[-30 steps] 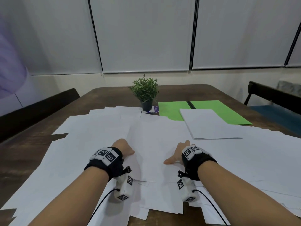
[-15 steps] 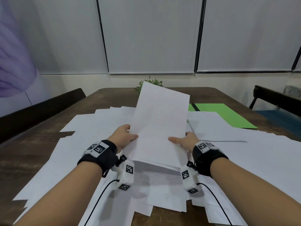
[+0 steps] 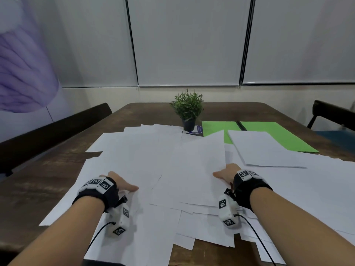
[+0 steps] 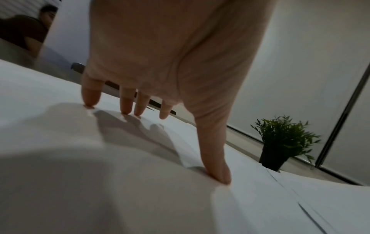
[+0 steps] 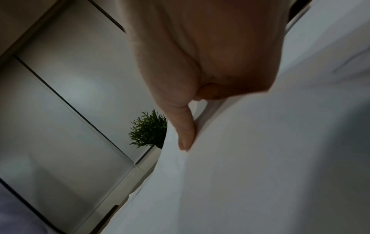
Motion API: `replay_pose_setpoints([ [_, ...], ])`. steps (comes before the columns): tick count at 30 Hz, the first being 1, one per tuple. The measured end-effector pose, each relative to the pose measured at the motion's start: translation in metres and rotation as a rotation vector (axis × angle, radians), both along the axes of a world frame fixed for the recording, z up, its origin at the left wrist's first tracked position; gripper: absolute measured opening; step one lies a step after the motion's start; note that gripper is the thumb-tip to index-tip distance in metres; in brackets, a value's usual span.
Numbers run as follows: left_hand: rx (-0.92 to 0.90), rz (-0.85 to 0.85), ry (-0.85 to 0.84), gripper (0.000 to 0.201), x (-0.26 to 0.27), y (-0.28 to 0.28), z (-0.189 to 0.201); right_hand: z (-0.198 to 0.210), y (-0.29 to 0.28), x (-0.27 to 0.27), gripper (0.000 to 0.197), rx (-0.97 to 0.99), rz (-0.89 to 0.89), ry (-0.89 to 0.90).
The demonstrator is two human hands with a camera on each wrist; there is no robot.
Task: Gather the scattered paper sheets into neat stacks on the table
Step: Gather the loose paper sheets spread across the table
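Half second back both hands had sheet tilted up; now left hand let go, fingers spread flat on paper sheets. Right hand alone pinches raised sheet, thumb on top. Guess it's heading to neat stack beyond that pinch. Right fingers hidden under paper; wrist views blurry.

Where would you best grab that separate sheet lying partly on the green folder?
Probably the white sheet's near edge, coming from the right hand's side. It lies flat, so slide fingers under a corner that overhangs the sheets below and pinch with the thumb on top.
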State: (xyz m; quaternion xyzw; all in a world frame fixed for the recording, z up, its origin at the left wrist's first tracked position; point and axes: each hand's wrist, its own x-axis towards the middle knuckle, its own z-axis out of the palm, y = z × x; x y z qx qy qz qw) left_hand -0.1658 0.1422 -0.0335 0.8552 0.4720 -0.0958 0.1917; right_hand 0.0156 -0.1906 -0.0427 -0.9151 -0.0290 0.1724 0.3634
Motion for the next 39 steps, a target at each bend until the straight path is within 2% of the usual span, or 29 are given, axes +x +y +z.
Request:
replay_pose_setpoints([
  [2, 0.026, 0.046, -0.024, 0.139, 0.006, 0.015, -0.008, 0.0, 0.0, 0.003, 0.059, -0.001, -0.002, -0.007],
  [4, 0.025, 0.048, -0.038, 0.129, 0.003, 0.009, 0.004, -0.002, -0.001, 0.006, 0.052, -0.024, 0.005, -0.019],
  [8, 0.009, -0.039, 0.002, 0.084, -0.002, -0.006, 0.017, -0.006, -0.001, 0.011, 0.053, -0.05, 0.008, -0.027],
  [9, 0.012, -0.039, 0.018, 0.082, -0.003, -0.007, 0.018, -0.007, -0.001, 0.012, 0.055, -0.067, 0.012, -0.025],
  [12, 0.043, -0.008, 0.023, 0.093, -0.007, -0.008, 0.019, -0.01, -0.002, 0.016, 0.058, -0.107, 0.026, -0.022],
  [15, -0.004, -0.106, 0.075, 0.079, -0.007, -0.006, 0.017, -0.012, -0.002, 0.019, 0.06, -0.139, 0.036, -0.038],
  [17, -0.019, -0.162, 0.1, 0.077, -0.007, -0.006, 0.017, -0.012, 0.0, 0.021, 0.06, -0.161, 0.043, -0.043],
  [23, 0.066, -0.255, 0.131, 0.071, -0.003, -0.013, 0.026, -0.009, 0.003, 0.022, 0.06, -0.245, 0.053, -0.036],
  [33, 0.077, -0.19, 0.115, 0.061, -0.005, 0.01, 0.022, -0.011, 0.004, 0.023, 0.062, -0.29, 0.042, -0.045],
  [37, 0.082, -0.159, 0.036, 0.067, -0.001, 0.019, 0.014, -0.012, 0.003, 0.025, 0.064, -0.285, 0.035, -0.054],
  [39, 0.099, -0.146, -0.01, 0.058, 0.0, 0.021, 0.016, -0.012, 0.002, 0.025, 0.063, -0.271, 0.042, -0.052],
])
